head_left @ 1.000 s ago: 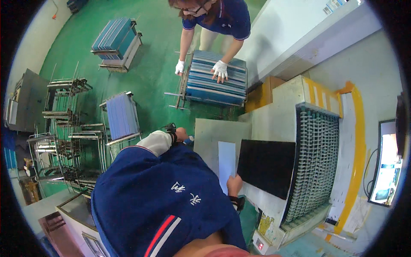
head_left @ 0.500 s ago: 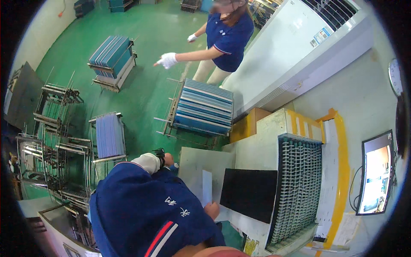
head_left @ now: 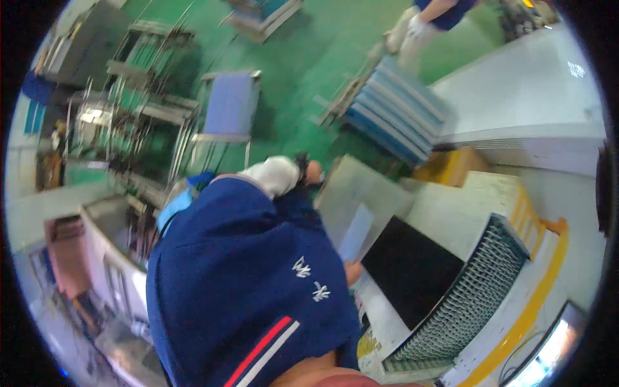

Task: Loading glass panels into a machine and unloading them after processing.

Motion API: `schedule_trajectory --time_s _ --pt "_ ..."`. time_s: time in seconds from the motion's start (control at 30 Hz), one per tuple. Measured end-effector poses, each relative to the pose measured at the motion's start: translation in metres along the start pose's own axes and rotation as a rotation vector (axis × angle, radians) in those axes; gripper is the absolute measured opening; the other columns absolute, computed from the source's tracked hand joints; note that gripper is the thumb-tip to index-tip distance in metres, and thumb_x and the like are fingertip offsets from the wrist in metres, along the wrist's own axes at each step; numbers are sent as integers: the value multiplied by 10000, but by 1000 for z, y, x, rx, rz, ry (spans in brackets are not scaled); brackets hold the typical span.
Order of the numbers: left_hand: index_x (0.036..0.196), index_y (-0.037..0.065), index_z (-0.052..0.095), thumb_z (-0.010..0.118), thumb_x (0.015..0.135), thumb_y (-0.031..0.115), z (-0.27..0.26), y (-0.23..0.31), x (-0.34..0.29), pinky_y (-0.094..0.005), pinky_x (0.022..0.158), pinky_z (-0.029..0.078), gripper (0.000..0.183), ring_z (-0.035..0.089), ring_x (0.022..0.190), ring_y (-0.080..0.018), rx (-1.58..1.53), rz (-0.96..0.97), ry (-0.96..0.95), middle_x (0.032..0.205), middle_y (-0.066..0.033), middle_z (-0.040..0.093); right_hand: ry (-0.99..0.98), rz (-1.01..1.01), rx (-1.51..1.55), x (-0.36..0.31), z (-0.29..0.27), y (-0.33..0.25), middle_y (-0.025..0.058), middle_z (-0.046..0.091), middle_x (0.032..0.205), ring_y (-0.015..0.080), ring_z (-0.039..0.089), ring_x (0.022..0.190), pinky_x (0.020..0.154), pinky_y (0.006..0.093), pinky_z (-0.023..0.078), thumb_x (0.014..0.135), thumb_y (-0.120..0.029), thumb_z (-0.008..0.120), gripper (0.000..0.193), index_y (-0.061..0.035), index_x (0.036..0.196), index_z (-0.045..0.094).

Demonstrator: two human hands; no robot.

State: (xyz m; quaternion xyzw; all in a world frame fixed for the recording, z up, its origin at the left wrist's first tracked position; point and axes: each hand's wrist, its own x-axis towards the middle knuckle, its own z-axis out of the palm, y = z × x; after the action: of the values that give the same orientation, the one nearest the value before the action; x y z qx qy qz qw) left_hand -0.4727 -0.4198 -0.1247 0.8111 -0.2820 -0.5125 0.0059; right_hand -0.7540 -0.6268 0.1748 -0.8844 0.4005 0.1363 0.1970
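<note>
My left hand (head_left: 314,173) shows beyond a white sleeve and a black wristband, at the left edge of a grey board (head_left: 329,190). Its fingers are mostly hidden. Blurred by motion, my right hand (head_left: 352,273) is closed at the lower end of a narrow pale strip (head_left: 356,232), which lies across the grey board. To the right of that hand is a flat black panel (head_left: 412,271). My navy shirt covers much of the lower middle and hides my right forearm.
A roller conveyor (head_left: 467,293) runs beside the black panel. Beyond the board stands a rack of blue panels (head_left: 396,113); another rack holds lavender panels (head_left: 230,103). Metal frames (head_left: 145,109) crowd the left. A co-worker's gloved hand (head_left: 418,27) shows at the top, and a screen (head_left: 551,351) at lower right.
The whole view has swung, tilting the bench and shifting the racks right and up. The co-worker's pointing arm is no longer stretched out. My hands keep their places by the board and strip.
</note>
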Motion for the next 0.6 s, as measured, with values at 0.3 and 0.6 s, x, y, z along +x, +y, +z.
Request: schedule_trajectory --time_s 0.3,0.6 --pt "756 67 714 626 671 324 42 -38 -157 -408 607 507 285 649 654 -277 -532 -312 283 718 -140 668 -46 -85 43 24 -2 33 295 602 1064 429 581 995 855 453 447 778 -93 613 401 111 1118 553" --pt "771 53 705 630 650 339 73 -40 -131 -424 641 506 319 650 702 -304 -599 -173 355 740 -156 667 16 -69 139 41 -6 62 304 601 1066 427 590 979 853 422 457 772 -87 607 397 115 1110 559"
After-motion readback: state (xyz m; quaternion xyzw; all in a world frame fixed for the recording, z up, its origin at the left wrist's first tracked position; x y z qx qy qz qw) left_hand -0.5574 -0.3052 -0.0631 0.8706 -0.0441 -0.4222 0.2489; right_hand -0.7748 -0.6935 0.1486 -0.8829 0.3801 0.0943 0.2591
